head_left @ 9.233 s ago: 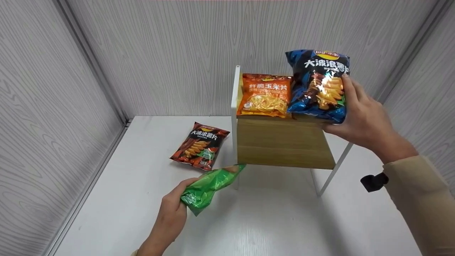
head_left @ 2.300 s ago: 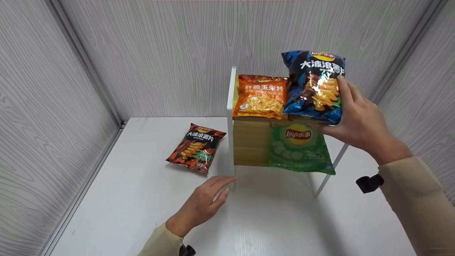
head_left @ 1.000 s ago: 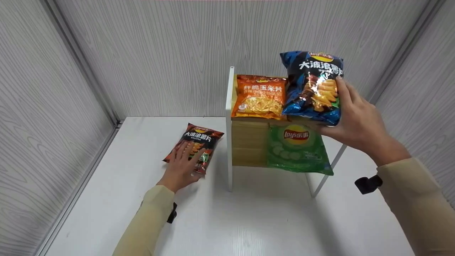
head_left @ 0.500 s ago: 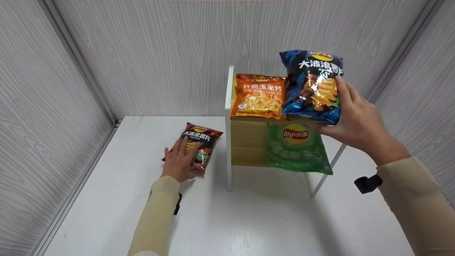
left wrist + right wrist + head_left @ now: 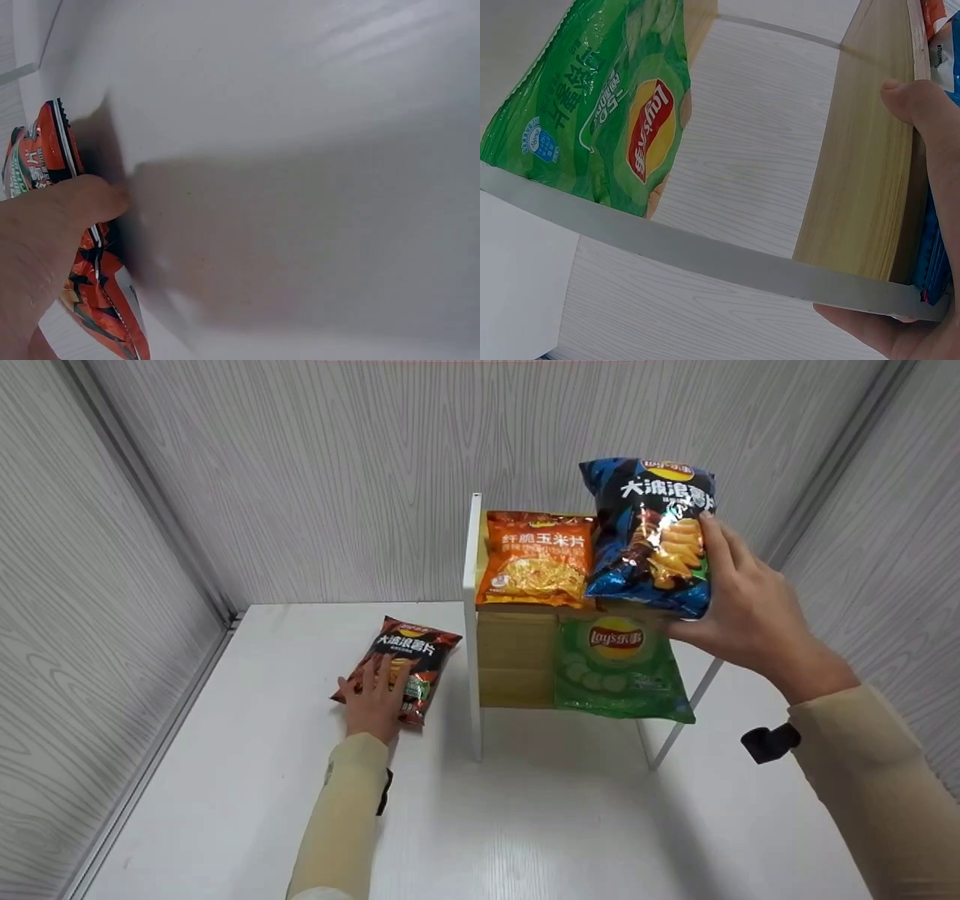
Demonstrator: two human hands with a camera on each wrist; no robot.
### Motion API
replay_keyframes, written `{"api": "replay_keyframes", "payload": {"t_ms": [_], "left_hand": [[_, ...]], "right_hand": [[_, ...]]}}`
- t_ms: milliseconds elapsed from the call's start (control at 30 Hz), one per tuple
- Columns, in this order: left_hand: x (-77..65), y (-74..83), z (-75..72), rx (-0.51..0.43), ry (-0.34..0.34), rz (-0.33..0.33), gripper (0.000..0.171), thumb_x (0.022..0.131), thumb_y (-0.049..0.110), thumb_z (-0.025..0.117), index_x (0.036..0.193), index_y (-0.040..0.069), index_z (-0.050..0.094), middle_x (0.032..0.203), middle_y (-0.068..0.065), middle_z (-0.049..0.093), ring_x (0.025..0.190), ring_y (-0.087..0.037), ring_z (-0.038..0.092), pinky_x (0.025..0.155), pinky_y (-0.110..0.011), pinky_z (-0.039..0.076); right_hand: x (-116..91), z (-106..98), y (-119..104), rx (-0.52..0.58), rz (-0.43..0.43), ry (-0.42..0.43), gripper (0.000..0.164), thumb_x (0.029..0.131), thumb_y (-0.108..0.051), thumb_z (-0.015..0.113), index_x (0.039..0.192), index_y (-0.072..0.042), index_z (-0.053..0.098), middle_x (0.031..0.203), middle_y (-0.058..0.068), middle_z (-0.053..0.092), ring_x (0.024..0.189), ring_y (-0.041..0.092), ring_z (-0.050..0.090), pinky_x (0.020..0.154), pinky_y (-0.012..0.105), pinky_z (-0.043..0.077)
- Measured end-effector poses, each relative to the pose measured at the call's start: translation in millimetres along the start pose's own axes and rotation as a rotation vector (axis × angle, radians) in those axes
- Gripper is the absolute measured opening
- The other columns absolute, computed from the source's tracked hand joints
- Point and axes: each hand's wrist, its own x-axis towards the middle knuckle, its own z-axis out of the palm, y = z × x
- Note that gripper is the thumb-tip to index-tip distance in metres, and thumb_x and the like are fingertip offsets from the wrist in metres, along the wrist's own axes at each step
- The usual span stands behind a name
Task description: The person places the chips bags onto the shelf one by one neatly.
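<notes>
My left hand (image 5: 373,703) lies over a red-and-black chip bag (image 5: 429,649) on the white table, fingers spread on its front. In the left wrist view the thumb (image 5: 82,201) touches the bag's lower seam. My right hand (image 5: 765,607) grips the right side of a small two-tier shelf rack (image 5: 472,660), thumb tucked under the upper board (image 5: 855,150) and fingers by the frame. A blue-and-black chip bag (image 5: 652,536) leans on the upper tier against the right fingers. Beside it stands an orange corn-chip bag (image 5: 536,562). A green chip bag (image 5: 619,671) sits on the lower tier.
Grey wood-grain walls (image 5: 360,472) enclose the table (image 5: 247,750) at the back and on both sides. The rack's thin white legs stand on the tabletop, right of the red-and-black bag.
Earlier my left hand held the green chip bag; it then appeared on the lower tier. The left hand, free, reached left onto the red-and-black bag and stays there. My right hand keeps its place.
</notes>
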Motion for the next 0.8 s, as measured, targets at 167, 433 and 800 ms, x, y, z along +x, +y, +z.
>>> {"api": "replay_keyframes", "payload": {"t_ms": [167,433,800], "left_hand": [[-1.4,3.5,1.4,-0.005,-0.011,-0.029,0.066,0.100,0.008,0.055,0.158,0.018,0.026,0.162,-0.016,0.027,0.147,-0.040,0.030,0.107,-0.078,0.024],[-5.9,17.4,-0.3,0.100,0.061,-0.002,0.055,0.102,0.013,0.051,0.154,0.011,0.035,0.153,-0.020,0.044,0.134,-0.044,0.048,0.107,-0.075,0.029],[-34.4,31.4,-1.0,0.117,0.082,0.035,0.069,0.093,0.028,0.066,0.153,0.010,0.036,0.148,-0.022,0.048,0.128,-0.045,0.051,0.106,-0.072,0.033]], "right_hand": [[-0.2,-0.7,-1.3,0.002,0.007,-0.006,0.123,0.072,-0.060,0.080,0.160,-0.026,0.002,0.163,0.015,0.022,0.127,0.054,0.045,0.100,0.073,0.036],[-1.7,-0.3,0.2,0.003,0.020,-0.016,0.123,0.072,-0.061,0.079,0.160,-0.027,0.001,0.163,0.016,0.022,0.127,0.055,0.045,0.100,0.074,0.035],[-1.0,0.1,0.3,-0.001,0.000,-0.001,0.121,0.073,-0.060,0.078,0.160,-0.025,0.002,0.162,0.016,0.023,0.125,0.054,0.047,0.097,0.074,0.038]]}}
